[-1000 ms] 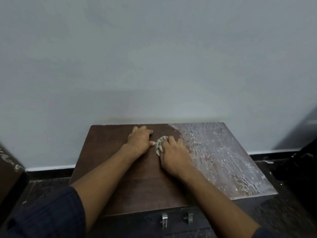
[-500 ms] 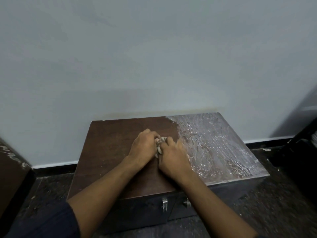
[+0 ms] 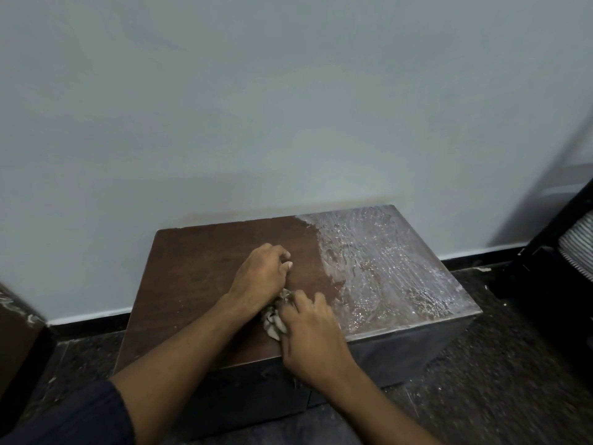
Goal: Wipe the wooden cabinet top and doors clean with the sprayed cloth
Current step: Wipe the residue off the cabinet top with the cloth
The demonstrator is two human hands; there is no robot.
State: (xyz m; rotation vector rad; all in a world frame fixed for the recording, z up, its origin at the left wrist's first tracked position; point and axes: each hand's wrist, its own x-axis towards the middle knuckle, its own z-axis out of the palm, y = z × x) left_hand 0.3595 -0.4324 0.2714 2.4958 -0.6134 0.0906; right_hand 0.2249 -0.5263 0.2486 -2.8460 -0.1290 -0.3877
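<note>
The low wooden cabinet (image 3: pixel 205 284) sits against a pale wall (image 3: pixel 288 107), and its top is split pretty cleanly: the left half is bare dark brown wood, the right half is covered in a whitish, streaky film (image 3: pixel 385 268) with glinting wet spots. The cloth (image 3: pixel 272 319) is a small bunched-up grey wad lying on the top near the front edge, right about where the bare part meets the film.

The right hand (image 3: pixel 311 342) is on top of the cloth with its fingers curled over it, gripping it (most of the cloth is hidden under the palm). The left hand (image 3: pixel 260 277) rests on the bare wood just behind, heel touching the cloth, fingers bent and held together, thumb sticking out to the side, holding nothing. A dark blue sleeve (image 3: pixel 80 415) shows on the left arm.

No brand, label or readable writing anywhere. A dark speckled floor (image 3: pixel 497 380) surrounds the cabinet, and part of a black object (image 3: pixel 561 268) stands at the right edge.
</note>
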